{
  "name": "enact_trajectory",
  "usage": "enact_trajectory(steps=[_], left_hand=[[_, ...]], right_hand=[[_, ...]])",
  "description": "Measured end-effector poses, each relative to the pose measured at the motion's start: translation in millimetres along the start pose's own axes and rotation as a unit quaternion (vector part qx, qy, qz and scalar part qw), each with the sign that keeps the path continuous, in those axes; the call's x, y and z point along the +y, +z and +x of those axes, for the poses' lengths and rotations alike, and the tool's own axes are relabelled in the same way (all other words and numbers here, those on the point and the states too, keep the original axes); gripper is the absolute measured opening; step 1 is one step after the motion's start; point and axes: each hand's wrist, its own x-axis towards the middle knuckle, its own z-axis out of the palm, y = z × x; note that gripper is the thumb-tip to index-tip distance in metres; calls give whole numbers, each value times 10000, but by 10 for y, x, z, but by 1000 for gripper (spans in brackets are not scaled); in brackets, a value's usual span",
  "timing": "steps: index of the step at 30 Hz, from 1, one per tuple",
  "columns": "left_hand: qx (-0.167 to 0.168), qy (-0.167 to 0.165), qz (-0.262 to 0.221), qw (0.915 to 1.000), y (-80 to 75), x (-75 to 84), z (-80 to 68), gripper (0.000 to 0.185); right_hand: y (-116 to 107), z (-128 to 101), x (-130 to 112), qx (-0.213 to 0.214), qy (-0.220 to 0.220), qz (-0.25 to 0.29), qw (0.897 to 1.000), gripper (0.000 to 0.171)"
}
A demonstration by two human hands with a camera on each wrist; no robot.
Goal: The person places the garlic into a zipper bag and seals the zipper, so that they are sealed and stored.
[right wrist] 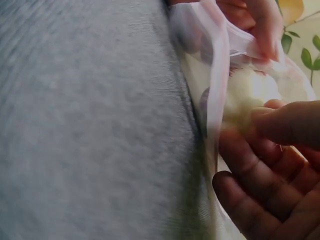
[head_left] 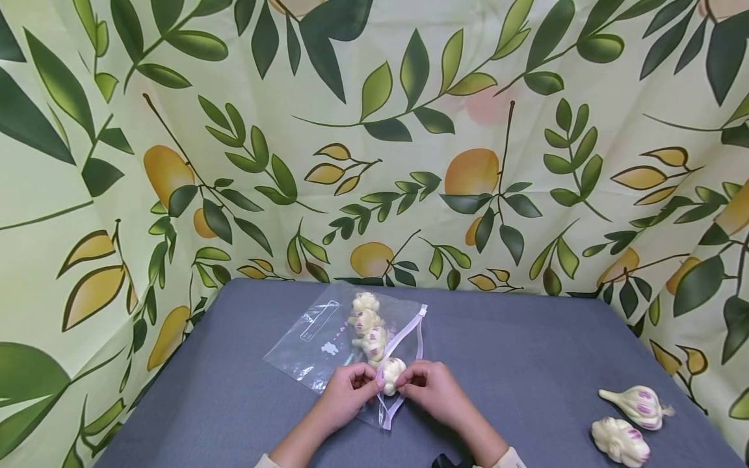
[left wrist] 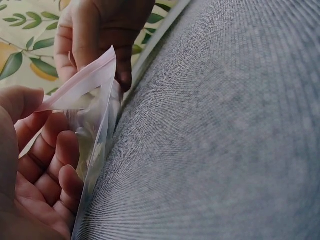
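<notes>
A clear zip bag [head_left: 292, 354] with a pale pink zip strip [head_left: 405, 330] lies on the table, its mouth spread apart toward the right. Several garlic bulbs [head_left: 373, 342] sit in a row inside it. My left hand [head_left: 346, 394] pinches the near edge of the bag's mouth between thumb and fingers. With thumb and fingertips my right hand [head_left: 435, 394] grips another garlic bulb [head_left: 393, 375] right at the opening. That bulb [right wrist: 247, 95] appears between the bag's edges in the right wrist view. In the left wrist view the bag's rim [left wrist: 82, 82] partly hides it.
Two more garlic bulbs, one with a long stem [head_left: 640, 406] and one rounder [head_left: 620, 442], lie at the right of the grey-blue table [head_left: 515, 351]. A dark object [head_left: 447, 461] shows at the bottom edge by the right wrist. Leaf-patterned cloth [head_left: 409, 162] hangs behind and at the sides.
</notes>
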Motion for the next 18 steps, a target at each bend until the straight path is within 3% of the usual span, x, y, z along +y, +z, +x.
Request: enact_trajectory(steps=[5,10,13,18], left_hand=[[36,16,-4,10000,4,-8,0,13],[65,60,14,10000,4,-20,1,13],[60,31,27,10000,1,-13,-3,13],[-2,75,24,10000,2,23,-10,13]], right_hand=[[-115,10,-39,263,324,660,9969,9],[-176,18,-87,1019,773,1276,9835,9],[-143,29,-62,1196,866,1199,9817,7],[-35,41,-11,1142,862,418,9888,6]])
